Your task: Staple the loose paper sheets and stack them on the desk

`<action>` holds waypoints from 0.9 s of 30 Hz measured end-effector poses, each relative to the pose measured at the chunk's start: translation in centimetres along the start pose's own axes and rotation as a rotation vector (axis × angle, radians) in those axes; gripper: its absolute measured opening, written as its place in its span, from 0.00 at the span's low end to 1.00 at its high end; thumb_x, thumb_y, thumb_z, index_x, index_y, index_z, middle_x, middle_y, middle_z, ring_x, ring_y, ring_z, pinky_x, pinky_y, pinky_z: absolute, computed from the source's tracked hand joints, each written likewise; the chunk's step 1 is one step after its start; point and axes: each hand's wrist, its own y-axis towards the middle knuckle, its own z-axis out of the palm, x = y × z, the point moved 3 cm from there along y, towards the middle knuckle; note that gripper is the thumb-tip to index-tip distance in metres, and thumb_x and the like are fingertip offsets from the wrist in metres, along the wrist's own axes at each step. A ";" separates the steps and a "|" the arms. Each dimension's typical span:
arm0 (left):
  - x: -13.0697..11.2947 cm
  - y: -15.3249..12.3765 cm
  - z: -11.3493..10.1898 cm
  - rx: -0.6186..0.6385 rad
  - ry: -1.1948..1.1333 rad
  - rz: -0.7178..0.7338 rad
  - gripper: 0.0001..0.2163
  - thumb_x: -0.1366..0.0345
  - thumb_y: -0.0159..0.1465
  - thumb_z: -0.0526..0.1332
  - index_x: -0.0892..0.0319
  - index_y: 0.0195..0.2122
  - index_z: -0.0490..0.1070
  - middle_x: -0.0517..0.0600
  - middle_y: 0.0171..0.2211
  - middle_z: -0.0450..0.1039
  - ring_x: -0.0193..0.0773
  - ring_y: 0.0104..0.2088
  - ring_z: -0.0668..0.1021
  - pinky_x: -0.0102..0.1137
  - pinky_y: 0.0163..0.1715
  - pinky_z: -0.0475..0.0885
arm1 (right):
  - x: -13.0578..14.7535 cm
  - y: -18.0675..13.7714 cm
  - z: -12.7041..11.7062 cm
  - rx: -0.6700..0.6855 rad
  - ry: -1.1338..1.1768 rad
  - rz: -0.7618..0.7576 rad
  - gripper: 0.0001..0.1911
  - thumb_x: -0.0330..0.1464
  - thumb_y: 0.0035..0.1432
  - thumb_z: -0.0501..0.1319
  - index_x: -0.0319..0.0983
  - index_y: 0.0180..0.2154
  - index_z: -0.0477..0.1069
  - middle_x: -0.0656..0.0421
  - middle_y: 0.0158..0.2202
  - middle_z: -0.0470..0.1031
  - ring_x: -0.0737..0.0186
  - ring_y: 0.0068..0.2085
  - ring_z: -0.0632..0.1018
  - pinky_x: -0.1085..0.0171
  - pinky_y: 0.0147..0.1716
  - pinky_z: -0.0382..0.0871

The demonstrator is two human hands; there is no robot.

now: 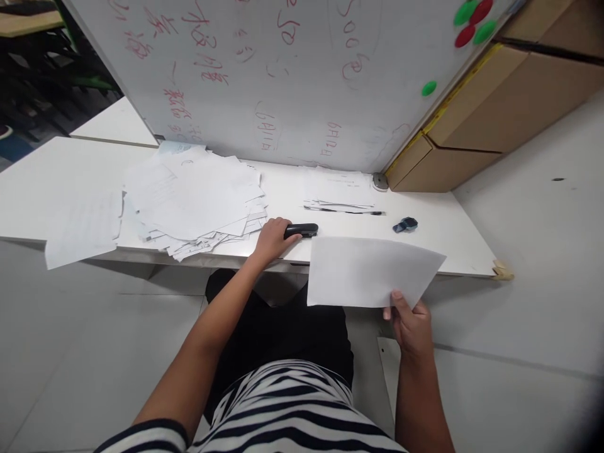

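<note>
My left hand (274,240) is wrapped round a black stapler (304,230) that rests on the white table near its front edge. Between the thumb and fingers of my right hand (409,321) is a blank white sheet of paper (368,270), pinched at its lower right edge. The sheet reaches over the table's front edge, with its left end close to the stapler's tip. Whether it is one sheet or several together, I cannot tell. Left of my left hand lies a large, untidy heap of papers (202,195).
A whiteboard (302,82) with red writing and round magnets stands behind the table (443,220). A pen (346,210) lies before a small paper stack (337,185). A dark wristwatch (406,224) is at the right. Cardboard boxes (500,100) stand beside the board. One loose sheet (85,229) overhangs the left edge.
</note>
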 end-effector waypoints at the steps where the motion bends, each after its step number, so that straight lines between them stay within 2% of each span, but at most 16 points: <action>1: 0.0 0.0 0.0 -0.001 0.005 0.004 0.14 0.52 0.64 0.58 0.56 0.44 0.69 0.53 0.41 0.72 0.46 0.42 0.71 0.37 0.41 0.65 | 0.0 0.0 0.4 0.014 0.007 0.004 0.16 0.42 0.52 0.68 0.39 0.25 0.67 0.65 0.15 0.64 0.69 0.18 0.64 0.65 0.21 0.57; 8: 0.0 0.1 -0.1 0.000 0.008 0.004 0.11 0.58 0.64 0.58 0.57 0.43 0.69 0.52 0.40 0.71 0.45 0.42 0.70 0.37 0.42 0.65 | -1.1 -0.1 2.2 0.056 0.008 0.083 0.14 0.42 0.54 0.67 0.39 0.28 0.70 0.64 0.19 0.66 0.70 0.19 0.63 0.65 0.21 0.56; 18: 0.0 0.0 0.0 0.005 -0.003 -0.001 0.10 0.58 0.63 0.58 0.57 0.43 0.69 0.53 0.41 0.71 0.45 0.42 0.70 0.38 0.43 0.65 | -1.4 -0.4 2.3 0.031 0.037 0.105 0.13 0.41 0.53 0.68 0.38 0.30 0.71 0.63 0.24 0.68 0.71 0.19 0.62 0.66 0.20 0.55; 23: 0.0 -0.1 0.1 -0.019 -0.005 0.028 0.11 0.58 0.64 0.57 0.58 0.43 0.69 0.53 0.40 0.71 0.46 0.42 0.70 0.37 0.42 0.65 | -1.8 -0.5 2.3 0.026 0.018 0.097 0.14 0.41 0.53 0.68 0.38 0.29 0.70 0.64 0.21 0.66 0.71 0.19 0.63 0.65 0.20 0.55; 27: 0.0 -0.1 0.1 0.005 0.012 -0.003 0.11 0.58 0.64 0.57 0.57 0.44 0.68 0.53 0.41 0.71 0.45 0.43 0.70 0.37 0.43 0.64 | -2.3 -0.5 2.2 0.028 0.023 0.099 0.14 0.41 0.53 0.68 0.38 0.30 0.70 0.64 0.20 0.66 0.71 0.18 0.63 0.66 0.20 0.56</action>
